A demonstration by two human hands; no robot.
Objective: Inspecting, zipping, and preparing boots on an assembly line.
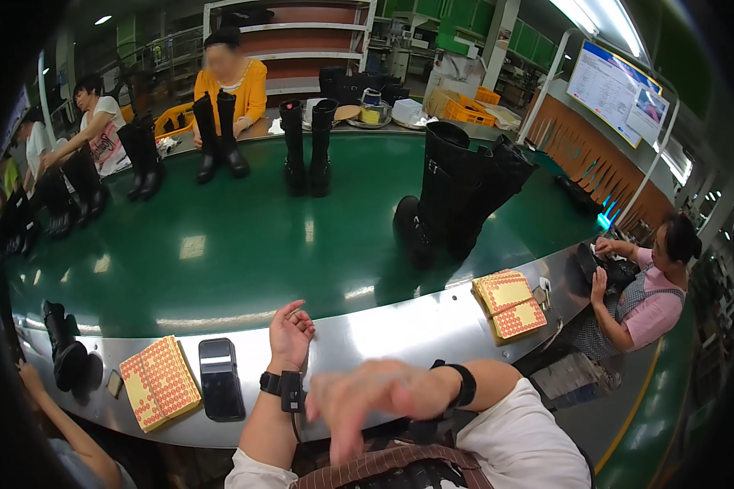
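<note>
My left hand [292,332] rests palm up over the steel edge of the bench [383,330], its fingers loosely curled and apart, holding nothing. Blurred by motion, my right hand [375,395] reaches across in front of me, fingers spread and hanging down, with nothing visible in it. A black phone [221,380] lies on the steel left of my left forearm. Beside it is a stack of yellow cards with red dots [161,383], held by a band. On the green belt, a pair of tall black boots [457,191] stands ahead to the right.
Another banded stack of yellow cards [510,305] lies on the steel at right. More black boots [307,147] stand along the far side. A co-worker [646,285] handles a black boot at right; a person in yellow [249,85] sits opposite. A black boot [64,346] stands far left.
</note>
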